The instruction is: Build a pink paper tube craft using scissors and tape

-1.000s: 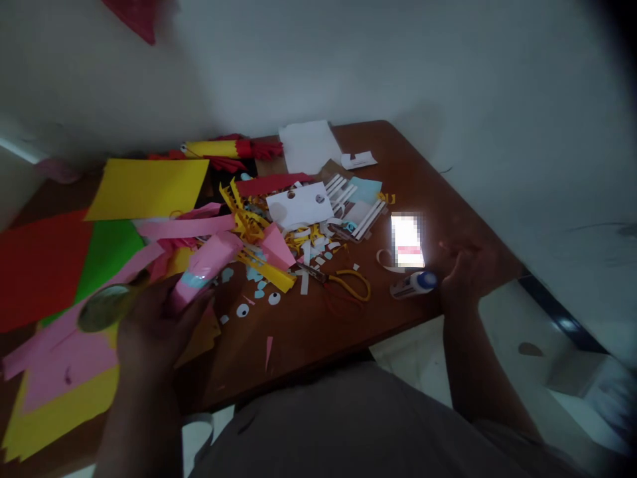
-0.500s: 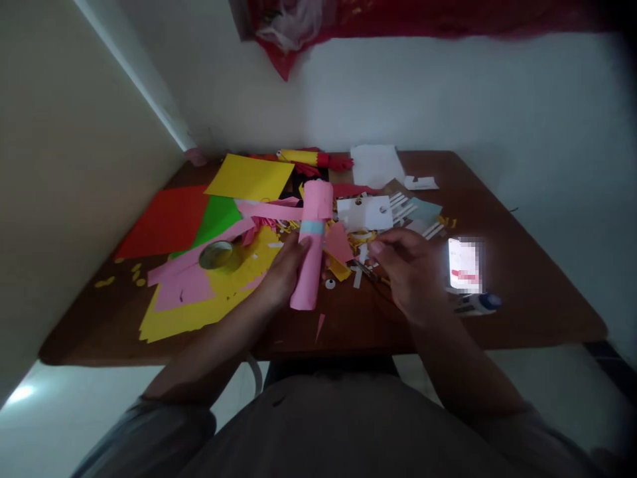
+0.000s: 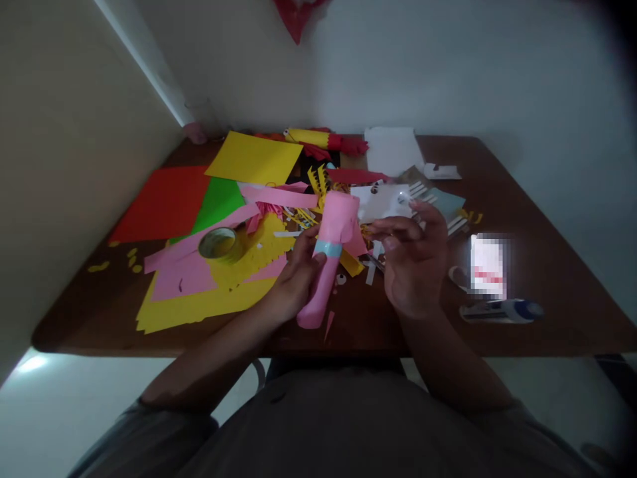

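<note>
The left hand (image 3: 293,282) has its fingers clenched around a pink paper roll (image 3: 329,259) with a light blue band, held just above the brown bench (image 3: 547,219) at its near middle; the roll's long axis tilts, its lower end toward the person and its upper end up and away to the right. The right hand (image 3: 413,265) hovers just beside the roll's upper end, fingers curled and pinched together, though I cannot tell what, if anything, they grip. The bench stands against a white wall in a dim room, strewn with coloured paper sheets (image 3: 253,158), a tape roll (image 3: 217,243) and a glue stick (image 3: 500,311).

Your left hand (image 3: 293,282) is curled in a closed grip, thumb up on the near side, forearm angling in from lower left. Your right hand (image 3: 415,265) is raised beside it, palm toward you, fingers (image 3: 393,229) bent and pinched together.
</note>
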Available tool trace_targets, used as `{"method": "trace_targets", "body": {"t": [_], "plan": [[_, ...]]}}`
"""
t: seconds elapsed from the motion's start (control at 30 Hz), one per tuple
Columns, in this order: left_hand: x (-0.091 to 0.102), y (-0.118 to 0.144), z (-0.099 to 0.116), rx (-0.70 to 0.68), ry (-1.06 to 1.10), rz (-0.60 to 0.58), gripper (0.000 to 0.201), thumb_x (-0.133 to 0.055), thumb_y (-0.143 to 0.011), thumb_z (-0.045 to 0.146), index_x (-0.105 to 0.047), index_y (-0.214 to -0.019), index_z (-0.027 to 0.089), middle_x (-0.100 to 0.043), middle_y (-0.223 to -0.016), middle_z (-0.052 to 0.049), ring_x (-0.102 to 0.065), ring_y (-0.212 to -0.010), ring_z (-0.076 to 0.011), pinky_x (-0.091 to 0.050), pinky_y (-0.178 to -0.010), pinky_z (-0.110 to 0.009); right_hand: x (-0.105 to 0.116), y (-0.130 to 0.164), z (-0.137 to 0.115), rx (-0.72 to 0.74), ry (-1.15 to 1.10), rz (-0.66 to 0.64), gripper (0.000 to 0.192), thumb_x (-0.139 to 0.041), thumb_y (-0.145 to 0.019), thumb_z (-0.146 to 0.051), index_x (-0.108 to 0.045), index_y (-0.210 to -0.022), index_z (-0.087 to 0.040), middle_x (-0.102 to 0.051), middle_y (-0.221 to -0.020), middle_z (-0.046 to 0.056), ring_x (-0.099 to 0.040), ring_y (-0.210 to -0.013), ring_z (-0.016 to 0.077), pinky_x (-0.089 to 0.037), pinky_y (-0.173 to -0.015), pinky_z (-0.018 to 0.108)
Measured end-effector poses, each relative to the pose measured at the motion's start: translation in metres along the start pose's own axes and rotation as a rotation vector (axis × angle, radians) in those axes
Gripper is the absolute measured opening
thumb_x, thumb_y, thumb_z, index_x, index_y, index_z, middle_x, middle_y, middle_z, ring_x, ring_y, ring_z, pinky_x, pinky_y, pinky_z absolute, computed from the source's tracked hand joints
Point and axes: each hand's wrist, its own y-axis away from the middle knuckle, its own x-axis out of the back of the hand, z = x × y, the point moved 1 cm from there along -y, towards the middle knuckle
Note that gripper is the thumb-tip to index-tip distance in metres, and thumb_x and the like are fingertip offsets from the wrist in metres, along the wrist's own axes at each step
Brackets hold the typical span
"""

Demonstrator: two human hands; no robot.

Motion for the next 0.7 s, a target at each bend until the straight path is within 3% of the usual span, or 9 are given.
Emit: {"method": "trace_targets", "body": {"t": [0.07,0.2,0.4,0.57,0.63,0.7], "plan": [[-0.002,0.003,0.002,-0.001,-0.052,0.006,0.072,-0.074,-0.109,0.062,-0.047,-0.167,0.031,-0.075,-0.092,0.001,-0.074,-0.066,-0.0192,-0.063,-0.062,-0.033,0.001,0.002,0.000,-0.035,0.009,-0.005,0.051,-0.098,-0.094,-0.034,-0.074,-0.139,-0.037,-0.084,-0.105,0.000,-0.080,-0.096,0.0242,-0.069,-0.089,0.043],[-0.006,0.007,0.006,-0.069,-0.127,0.025,0.064,-0.071,-0.112,0.067,-0.059,-0.160,0.028,-0.075,-0.093,-0.001,-0.071,-0.067,-0.0172,-0.060,-0.061,-0.030,-0.004,0.009,-0.001,-0.219,0.006,-0.008,0.022,-0.099,-0.095,-0.039,-0.082,-0.103,-0.028,-0.076,-0.084,-0.003,-0.068,-0.073,0.0164,-0.059,-0.070,0.032],[-0.010,0.008,0.005,-0.130,-0.021,0.030,0.045,-0.077,-0.110,0.054,-0.063,-0.143,0.026,-0.082,-0.107,-0.003,-0.080,-0.085,-0.0197,-0.067,-0.079,-0.033,-0.010,0.018,-0.002,-0.414,-0.026,-0.100,0.028,-0.103,-0.090,-0.047,-0.084,-0.093,-0.026,-0.075,-0.080,-0.003,-0.063,-0.069,0.0147,-0.054,-0.065,0.029],[-0.006,0.004,0.001,-0.086,0.075,0.049,0.039,-0.083,-0.102,0.046,-0.066,-0.129,0.024,-0.083,-0.104,-0.004,-0.081,-0.085,-0.0225,-0.068,-0.081,-0.036,-0.011,0.019,0.002,-0.374,-0.063,-0.120,0.023,-0.100,-0.095,-0.044,-0.083,-0.094,-0.027,-0.074,-0.083,-0.002,-0.065,-0.073,0.0162,-0.058,-0.066,0.030],[-0.005,0.003,0.002,-0.029,0.123,0.060,0.040,-0.085,-0.098,0.044,-0.066,-0.127,0.023,-0.083,-0.099,-0.003,-0.081,-0.082,-0.0224,-0.067,-0.075,-0.034,-0.012,0.018,0.004,-0.281,-0.090,-0.085,0.022,-0.098,-0.096,-0.044,-0.084,-0.108,-0.030,-0.079,-0.100,0.000,-0.073,-0.088,0.0195,-0.066,-0.079,0.035],[-0.004,0.003,0.003,0.045,0.164,0.053,0.042,-0.085,-0.095,0.044,-0.066,-0.126,0.022,-0.083,-0.098,-0.004,-0.081,-0.081,-0.0229,-0.066,-0.067,-0.032,-0.011,0.017,0.006,-0.191,-0.096,-0.095,0.042,-0.097,-0.097,-0.041,-0.079,-0.134,-0.037,-0.082,-0.129,0.003,-0.078,-0.117,0.0244,-0.071,-0.099,0.043]]}}
